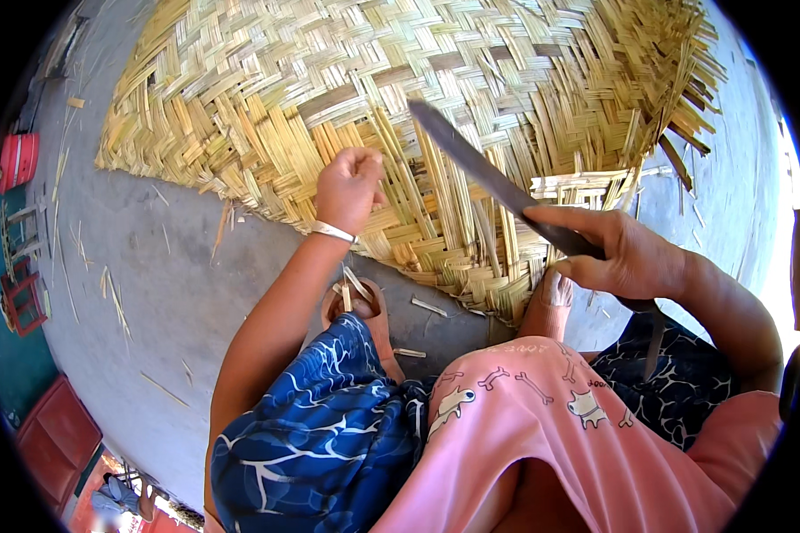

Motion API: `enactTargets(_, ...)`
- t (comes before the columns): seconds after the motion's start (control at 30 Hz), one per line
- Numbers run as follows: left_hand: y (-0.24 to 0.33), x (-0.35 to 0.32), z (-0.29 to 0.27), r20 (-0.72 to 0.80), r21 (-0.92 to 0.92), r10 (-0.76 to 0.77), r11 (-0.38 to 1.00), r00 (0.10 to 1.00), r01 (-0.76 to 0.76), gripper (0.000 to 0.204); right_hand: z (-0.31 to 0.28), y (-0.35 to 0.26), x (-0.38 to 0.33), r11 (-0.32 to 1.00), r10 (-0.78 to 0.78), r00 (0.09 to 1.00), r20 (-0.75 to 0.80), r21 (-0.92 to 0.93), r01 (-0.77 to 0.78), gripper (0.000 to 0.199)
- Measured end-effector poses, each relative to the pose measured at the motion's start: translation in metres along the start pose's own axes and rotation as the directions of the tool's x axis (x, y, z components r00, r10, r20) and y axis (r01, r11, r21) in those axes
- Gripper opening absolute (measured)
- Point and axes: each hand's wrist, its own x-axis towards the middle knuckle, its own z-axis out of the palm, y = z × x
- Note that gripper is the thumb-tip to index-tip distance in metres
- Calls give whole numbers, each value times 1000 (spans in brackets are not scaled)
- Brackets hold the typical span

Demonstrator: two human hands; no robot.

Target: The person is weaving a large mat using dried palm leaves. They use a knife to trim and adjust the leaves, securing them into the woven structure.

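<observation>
A large woven mat (240,53) of pale yellow split strips lies on the floor before me, with loose strip ends sticking out at its right side. In my right hand (631,253) is a knife with a long, dark blade (473,163), which slants up and left over the mat. My left hand (350,188), wearing a pale bangle, is closed above the near edge of the mat, close to several upright strips (398,169). Its curled fingers hide whatever they pinch. The blade and my left hand are apart.
My feet, one in a sandal (378,320), stand by the mat's near edge. Thin strip scraps (114,298) litter the grey floor (178,258). A red chair (58,435) and a red bag (18,163) are at the left. Another person (124,497) appears at the lower left.
</observation>
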Motion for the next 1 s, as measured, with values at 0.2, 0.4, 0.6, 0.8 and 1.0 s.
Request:
enactTargets(0.2, 1, -30, 22, 144, 26, -39, 999, 989, 35, 28, 12, 22, 15, 996, -93, 996, -19, 6, 93, 56)
enactTargets(0.4, -14, -36, 30, 33, 208, 27, 978, 999, -33, 22, 18, 27, 17, 983, -149, 989, -8, -110, 147, 58)
enactTargets(0.6, -2, -48, 24, 161, 4, -97, 995, 982, 98, 15, 17, 34, 19, 976, -187, 982, -7, -117, 185, 59)
enactTargets(0.8, -4, -50, 13, 293, -12, -147, 987, 945, 158, 12, 20, 37, 18, 976, -179, 984, 5, -128, 178, 60)
enactTargets(1.0, -12, -58, 14, 241, -75, -113, 988, 964, 135, 14, 20, 39, 21, 981, -178, 984, 3, -84, 177, 60)
